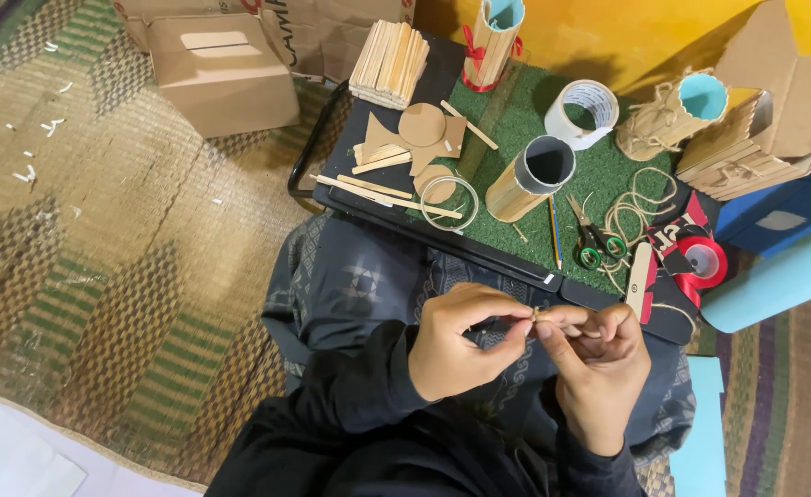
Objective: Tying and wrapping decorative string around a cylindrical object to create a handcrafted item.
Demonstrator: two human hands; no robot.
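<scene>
Jute-coloured twine, a short thin piece (535,316), sat pinched between the fingertips of both hands in the lower middle of the frame, above the person's lap. The left hand (460,342) was closed around one end of it with thumb and forefinger pressed together, and the right hand (598,364) clenched on the other end, its fingers curled inward; the two hands touched at the fingertips. Black sleeves covered both forearms, and a dark patterned cloth (359,276) lay over the knees beneath them.

Just above the hands, in the centre of the frame, stood a low black tray table (368,124) partly covered by a green artificial grass mat (608,175). On the mat lay a cylinder clad in pale wooden sticks with a grey inner tube (529,179), tipped on its side, with a roll of clear tape (585,112) near it. Green-handled scissors (592,237) rested at the mat's lower right, beside a loose tangle of the same twine (640,216). A red tape roll (702,262) lay further right. On the table's bare left part lay cardboard circles (424,126) and loose flat wooden sticks (373,189), with a stacked bundle of sticks (389,63) toward the upper middle. A brown cardboard box (221,74) sat on the woven straw mat (102,276) at upper left.
</scene>
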